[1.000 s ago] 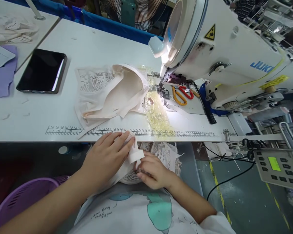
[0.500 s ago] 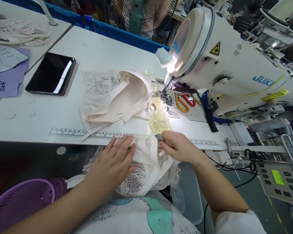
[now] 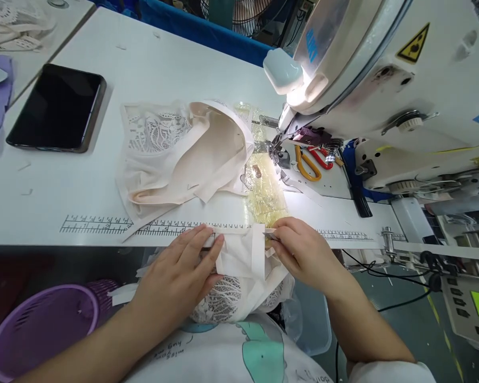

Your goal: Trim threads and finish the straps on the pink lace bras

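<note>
My left hand lies flat, fingers stretched out, pressing a white lace garment piece against the table's front edge. My right hand is closed in a pinch on a small metal tool, whose tip touches the garment's white strap by the printed ruler. A pile of cream and lace garments lies on the table behind my hands. The sewing machine stands at the right, its lit needle area just beyond the pile.
A black phone lies at the table's left. Orange and red scissors rest on the machine bed. A purple basket sits low at left. A control panel hangs at right. Yellowish clear tape patch covers the table near the needle.
My right hand rose from my lap to the table edge holding the small tool. The garment piece came up with both hands. My head moved closer to the machine.
</note>
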{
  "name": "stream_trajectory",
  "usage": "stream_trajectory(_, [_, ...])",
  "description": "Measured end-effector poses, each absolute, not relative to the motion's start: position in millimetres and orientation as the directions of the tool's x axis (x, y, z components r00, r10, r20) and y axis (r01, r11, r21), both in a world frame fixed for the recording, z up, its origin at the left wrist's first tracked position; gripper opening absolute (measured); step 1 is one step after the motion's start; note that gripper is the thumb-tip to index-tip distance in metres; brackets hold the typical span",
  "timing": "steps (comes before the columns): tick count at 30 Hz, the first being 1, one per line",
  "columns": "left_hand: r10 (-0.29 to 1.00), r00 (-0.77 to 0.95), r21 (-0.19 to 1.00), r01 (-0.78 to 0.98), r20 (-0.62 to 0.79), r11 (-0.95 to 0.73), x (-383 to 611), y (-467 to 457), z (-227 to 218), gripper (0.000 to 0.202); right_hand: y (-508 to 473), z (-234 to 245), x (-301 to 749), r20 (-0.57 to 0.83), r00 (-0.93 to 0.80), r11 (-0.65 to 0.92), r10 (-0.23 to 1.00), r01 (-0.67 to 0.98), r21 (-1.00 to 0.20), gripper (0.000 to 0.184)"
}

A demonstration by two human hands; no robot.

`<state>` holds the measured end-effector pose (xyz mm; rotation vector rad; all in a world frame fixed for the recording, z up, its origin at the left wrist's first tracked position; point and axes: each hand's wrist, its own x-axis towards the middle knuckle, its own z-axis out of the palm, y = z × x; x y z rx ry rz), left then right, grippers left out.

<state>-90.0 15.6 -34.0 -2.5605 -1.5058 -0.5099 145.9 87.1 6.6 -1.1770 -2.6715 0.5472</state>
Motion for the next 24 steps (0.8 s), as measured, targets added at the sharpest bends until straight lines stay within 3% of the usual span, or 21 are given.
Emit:
stream_trajectory(7, [0.807,0.465,0.049,0.856,0.363,-0.515,-92,16,-36,0.043,82,17,137,0.236,-0.702,0.736,0.672,0.597,-0.319,0.007])
stream_trajectory(12, [0.809,0.466,0.050,0.856,0.359,-0.515,-92,16,-36,0.045,77,12,121,0.123,-0.882,0.878,0.455,0.421,-0.229,0.010])
stream_trajectory(16, [0.811,0.464,0.040,0.860,0.357,-0.509,-92,17,-37,0.044,70,0,122,0.064,-0.885,0.874,0.461,0.441,-0.202,0.013])
stream_trajectory(24, [0.783,0.503,0.005,0.840,0.367,-0.542,-94,21,-37,0.045,58,-9,131,0.149,-0.825,0.826,0.545,0.497,-0.266,0.017])
